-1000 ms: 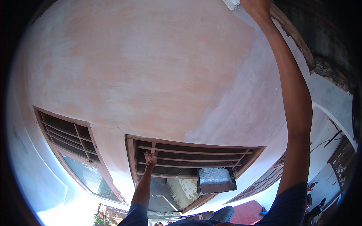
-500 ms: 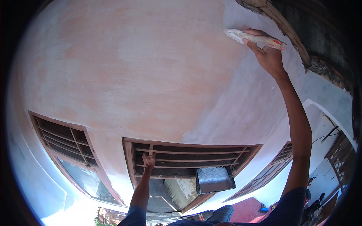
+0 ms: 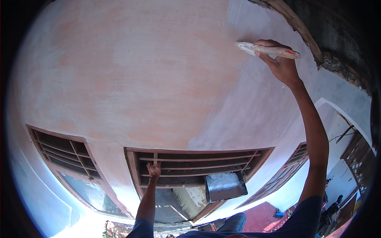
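Observation:
Up on the wall (image 3: 170, 71), my right hand (image 3: 279, 65) grips a paintbrush (image 3: 274, 50) by its pale, paint-smeared handle, which has a red mark near the end. Its whitened tip points left and meets the wall where fresh white borders the pinkish surface. Lower down, my left hand (image 3: 154, 169) is closed around a bar of the window grille (image 3: 198, 160), near the grille's left end. A dark paint tray (image 3: 225, 187) with white paint in it sits at the right part of that grille, apart from both hands; what holds it there is hidden.
Another barred window (image 3: 65, 152) lies to the left, and a third (image 3: 283, 174) to the right. Broken, rough masonry (image 3: 341, 71) and a wooden beam (image 3: 295, 23) edge the wall at upper right. Far below is a red floor (image 3: 258, 218) with a blue item (image 3: 279, 214) on it.
My right hand has brought the brush a little lower along the wall, with its tip still at the border of the white area. My left hand keeps its hold on the bar.

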`<act>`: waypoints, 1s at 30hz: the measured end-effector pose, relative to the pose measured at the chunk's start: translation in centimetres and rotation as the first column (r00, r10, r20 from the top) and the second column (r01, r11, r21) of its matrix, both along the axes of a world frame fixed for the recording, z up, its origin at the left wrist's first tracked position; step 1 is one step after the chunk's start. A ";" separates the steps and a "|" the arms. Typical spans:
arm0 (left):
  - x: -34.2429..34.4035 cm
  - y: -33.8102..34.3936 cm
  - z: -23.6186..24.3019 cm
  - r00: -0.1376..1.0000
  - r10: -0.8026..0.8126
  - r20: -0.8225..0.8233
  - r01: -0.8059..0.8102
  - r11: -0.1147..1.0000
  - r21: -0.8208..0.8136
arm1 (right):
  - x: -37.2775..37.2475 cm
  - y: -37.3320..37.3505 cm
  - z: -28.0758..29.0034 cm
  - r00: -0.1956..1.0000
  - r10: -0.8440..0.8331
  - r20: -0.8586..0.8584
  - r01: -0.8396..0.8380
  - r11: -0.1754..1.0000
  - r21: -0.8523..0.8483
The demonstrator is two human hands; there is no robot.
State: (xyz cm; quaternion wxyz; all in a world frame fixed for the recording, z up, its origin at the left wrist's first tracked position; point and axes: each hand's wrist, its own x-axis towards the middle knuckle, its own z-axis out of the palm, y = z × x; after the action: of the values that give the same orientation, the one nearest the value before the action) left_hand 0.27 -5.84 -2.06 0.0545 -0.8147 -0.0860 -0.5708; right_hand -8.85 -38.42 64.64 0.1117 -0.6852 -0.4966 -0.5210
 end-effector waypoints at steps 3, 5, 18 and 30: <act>0.3 0.3 -0.5 1.000 -0.001 -0.008 0.001 1.000 0.006 | 0.1 -0.7 2.1 0.991 0.023 0.134 -0.041 0.990 0.135; 0.3 0.0 -0.2 0.999 -0.042 -0.006 0.042 0.999 -0.012 | 2.6 -3.0 6.6 0.920 -0.142 0.366 0.013 0.943 0.332; -1.2 -0.4 1.5 0.991 -0.037 -0.131 0.019 0.990 -0.138 | 2.6 0.6 9.1 0.917 -0.308 0.254 0.158 0.864 0.478; -0.2 -0.9 1.4 0.997 -0.080 0.008 0.081 0.993 -0.085 | 5.4 -2.9 10.2 0.802 -0.577 0.156 0.312 0.626 0.715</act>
State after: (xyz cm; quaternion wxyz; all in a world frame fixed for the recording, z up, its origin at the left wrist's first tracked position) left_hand 0.08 -6.76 -0.62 -0.0037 -0.8177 -0.0776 -0.5703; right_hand -3.43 -41.28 74.84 0.1144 -0.5916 -0.1032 -0.7913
